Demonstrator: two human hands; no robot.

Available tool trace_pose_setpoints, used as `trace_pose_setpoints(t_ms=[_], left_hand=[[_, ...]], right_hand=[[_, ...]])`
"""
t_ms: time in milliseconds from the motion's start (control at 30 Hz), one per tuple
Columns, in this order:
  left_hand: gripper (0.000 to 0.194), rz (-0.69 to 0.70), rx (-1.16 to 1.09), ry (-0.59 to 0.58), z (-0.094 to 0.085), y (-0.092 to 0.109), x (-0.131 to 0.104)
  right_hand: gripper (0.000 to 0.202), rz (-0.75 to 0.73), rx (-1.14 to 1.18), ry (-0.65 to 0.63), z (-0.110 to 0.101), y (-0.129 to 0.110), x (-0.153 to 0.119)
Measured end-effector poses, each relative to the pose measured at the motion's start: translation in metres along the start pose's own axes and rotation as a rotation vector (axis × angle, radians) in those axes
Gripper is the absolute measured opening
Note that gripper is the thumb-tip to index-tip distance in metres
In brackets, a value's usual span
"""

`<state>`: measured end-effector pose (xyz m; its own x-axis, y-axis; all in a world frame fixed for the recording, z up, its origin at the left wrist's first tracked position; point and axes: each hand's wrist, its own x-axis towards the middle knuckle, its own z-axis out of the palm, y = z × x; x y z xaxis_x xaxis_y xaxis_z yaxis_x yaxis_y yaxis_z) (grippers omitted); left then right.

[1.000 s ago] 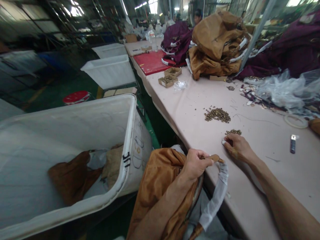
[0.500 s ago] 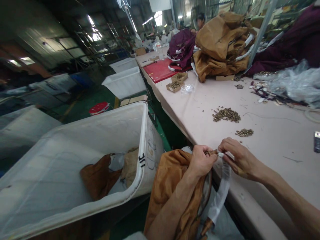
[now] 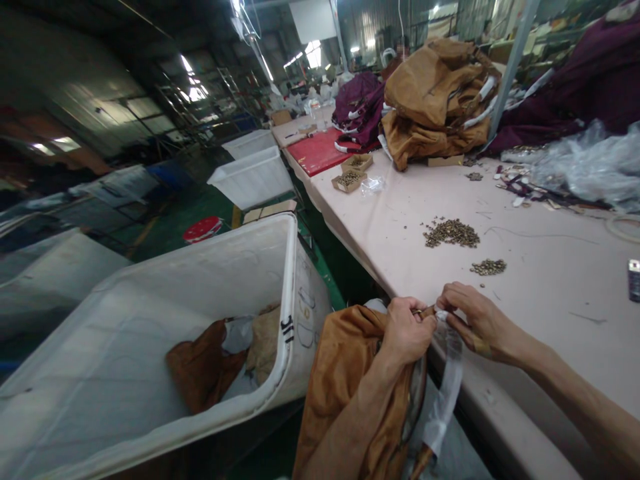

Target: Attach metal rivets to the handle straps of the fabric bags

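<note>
The tan bag (image 3: 345, 360), just beside the worktop (image 3: 545, 260), looks soft and floppy; its white-wrapped handle (image 3: 449, 383) seems firmer, perhaps slippery, best held at its end, where left hand (image 3: 407, 331) and right hand (image 3: 475, 319) both pinch, each grip closed.

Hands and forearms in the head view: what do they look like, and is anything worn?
The left forearm and right forearm show no sleeves. The left hand is ungloved. The right hand has a yellowish-tan strip, apparently tape, near the wrist.
</note>
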<state>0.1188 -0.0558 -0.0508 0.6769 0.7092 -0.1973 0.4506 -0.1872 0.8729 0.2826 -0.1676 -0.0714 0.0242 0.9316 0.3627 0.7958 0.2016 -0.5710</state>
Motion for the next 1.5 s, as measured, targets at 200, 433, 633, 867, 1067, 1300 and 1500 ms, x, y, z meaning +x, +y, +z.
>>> trace_pose_setpoints(t_ms=[200,433,633,867,1067,1300,1500], left_hand=[[0.018,-0.004,0.021,-0.008,0.003,-0.004,0.003],[0.013,0.031,0.028,-0.005,0.008,-0.002,0.0],[0.017,0.029,0.04,-0.02,0.009,-0.001,0.0],[0.017,0.039,0.051,-0.024,0.01,-0.002,-0.001],[0.01,0.096,0.084,-0.026,0.009,0.005,-0.007],[0.007,0.203,0.176,-0.003,0.006,0.008,-0.014],[0.005,0.236,0.191,0.022,0.006,0.007,-0.018]], right_hand=[[0.009,0.017,0.006,0.018,0.006,0.005,-0.003],[0.008,0.179,0.205,0.045,0.001,0.0,0.0],[0.003,0.164,0.161,-0.003,-0.001,0.004,-0.002],[0.003,0.147,0.119,-0.003,-0.001,0.002,-0.004],[0.011,0.289,0.212,-0.025,-0.005,0.002,-0.001],[0.013,0.29,0.251,0.017,-0.006,0.001,-0.001],[0.013,0.319,0.294,-0.162,-0.015,-0.004,-0.002]])
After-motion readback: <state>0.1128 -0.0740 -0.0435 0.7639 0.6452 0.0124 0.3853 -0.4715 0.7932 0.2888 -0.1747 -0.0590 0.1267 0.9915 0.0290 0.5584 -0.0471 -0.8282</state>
